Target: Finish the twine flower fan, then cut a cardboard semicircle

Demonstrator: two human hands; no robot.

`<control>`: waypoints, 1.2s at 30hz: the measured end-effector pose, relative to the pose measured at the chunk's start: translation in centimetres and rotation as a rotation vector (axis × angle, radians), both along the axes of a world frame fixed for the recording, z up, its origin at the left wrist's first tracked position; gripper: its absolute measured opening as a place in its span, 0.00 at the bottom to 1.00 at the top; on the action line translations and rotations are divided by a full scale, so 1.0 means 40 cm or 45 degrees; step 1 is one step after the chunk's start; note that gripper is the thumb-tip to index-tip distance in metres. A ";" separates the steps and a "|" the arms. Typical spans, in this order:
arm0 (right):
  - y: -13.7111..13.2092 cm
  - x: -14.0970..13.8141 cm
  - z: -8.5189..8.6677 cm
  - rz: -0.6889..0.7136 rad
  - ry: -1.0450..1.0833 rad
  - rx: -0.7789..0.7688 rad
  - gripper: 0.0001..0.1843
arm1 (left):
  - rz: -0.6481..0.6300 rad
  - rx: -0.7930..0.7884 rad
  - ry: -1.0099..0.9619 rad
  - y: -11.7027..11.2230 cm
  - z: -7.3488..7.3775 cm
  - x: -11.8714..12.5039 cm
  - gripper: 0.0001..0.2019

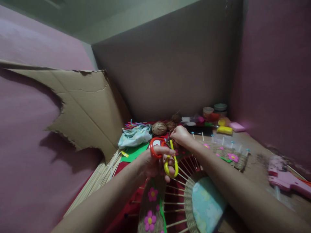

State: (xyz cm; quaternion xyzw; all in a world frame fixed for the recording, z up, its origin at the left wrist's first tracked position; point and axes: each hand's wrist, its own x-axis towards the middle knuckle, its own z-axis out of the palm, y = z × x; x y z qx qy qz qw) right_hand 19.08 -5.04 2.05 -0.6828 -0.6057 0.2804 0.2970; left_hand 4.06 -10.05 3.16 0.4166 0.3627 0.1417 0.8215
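- Head view: the left hand [162, 158] has its fingers partly curled through the handle loops of a pair of scissors [172, 144], one loop red and one yellow, the two loops standing apart.
- Just beyond it, the right hand [181, 134] is folded nearly closed, fingertips drawn in beside the scissors' front end; I cannot tell whether it grips anything.
- Below both hands lies a round woven piece [188, 195], its pale spokes running from an inner woven ring around patterned blue cloth [206, 204] to a wide outer band decorated with pink flowers [150, 220] and a green line.
- Thin sticks with blue tips rise from the band's far right edge.
- Balls of twine [159, 128] sit behind the hands, near a crumpled pale cloth [134, 136] and a green sheet [136, 152].
- To the left, long pale sticks [96, 181] lie below torn cardboard [85, 103].
- To the right, a pink glue gun [284, 179] rests on the table; a yellow packet [224, 130] lies farther back.
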 end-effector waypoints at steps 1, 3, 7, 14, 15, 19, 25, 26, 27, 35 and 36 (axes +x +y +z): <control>0.000 0.000 0.000 -0.001 -0.003 -0.001 0.12 | -0.001 0.001 0.001 0.001 0.000 -0.001 0.06; 0.000 0.000 -0.001 -0.001 -0.007 -0.004 0.12 | 0.000 -0.005 0.019 0.003 0.000 -0.002 0.07; -0.002 -0.001 0.000 0.004 -0.020 -0.007 0.12 | -0.001 0.003 0.054 0.003 0.001 0.000 0.08; -0.002 -0.004 0.002 -0.011 -0.058 0.010 0.12 | 0.022 0.009 0.027 -0.012 0.011 0.014 0.07; -0.002 -0.005 0.002 -0.014 -0.060 0.013 0.12 | 0.024 0.016 0.024 -0.015 0.011 0.015 0.07; -0.004 -0.006 0.004 -0.018 -0.058 0.023 0.12 | 0.037 0.057 -0.006 -0.023 0.008 0.015 0.07; -0.001 -0.006 -0.001 -0.001 -0.043 0.037 0.12 | 0.061 0.015 -0.070 -0.023 -0.003 0.014 0.08; 0.000 -0.006 -0.003 0.002 -0.040 0.035 0.11 | 0.070 0.009 -0.070 -0.022 -0.005 0.014 0.08; 0.001 -0.006 -0.005 0.004 -0.038 0.032 0.11 | 0.077 0.004 -0.069 -0.020 -0.006 0.015 0.08; 0.008 0.005 -0.008 -0.025 -0.064 0.004 0.10 | 0.000 0.072 -0.048 -0.008 -0.009 0.008 0.14; 0.008 0.007 -0.008 -0.031 -0.066 0.003 0.11 | -0.030 0.110 -0.021 -0.011 -0.001 0.001 0.14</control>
